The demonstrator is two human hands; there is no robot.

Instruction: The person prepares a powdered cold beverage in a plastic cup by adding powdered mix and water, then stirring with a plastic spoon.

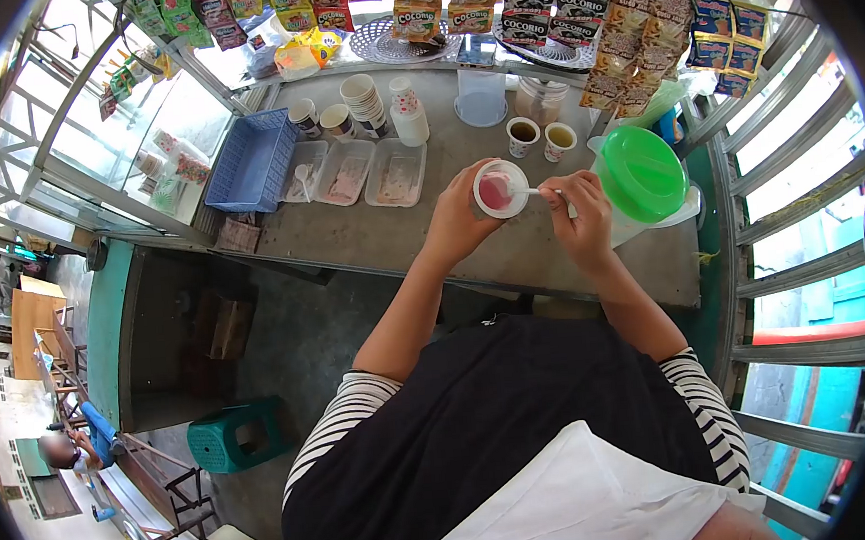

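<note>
My left hand [456, 218] is wrapped round a white paper cup [490, 212] with pink contents inside, its mouth tilted toward me. In my right hand [581, 216] a white plastic spoon [529, 192] is pinched, its far end inside the cup. Two cups of drink stand behind on the counter: one with a dark liquid [522, 133], the other with a yellowish liquid [559, 139]. A container with a bright green lid [640, 172] is just right of my right hand.
Clear trays [398, 175], a blue basket [248, 165] and stacked paper cups [361, 99] line the counter [350, 234]. Sachet strips [529, 4] hang above the back. Metal bars [803, 261] close the right side. A green stool [234, 436] stands lower left; a person [93, 434] sits beyond.
</note>
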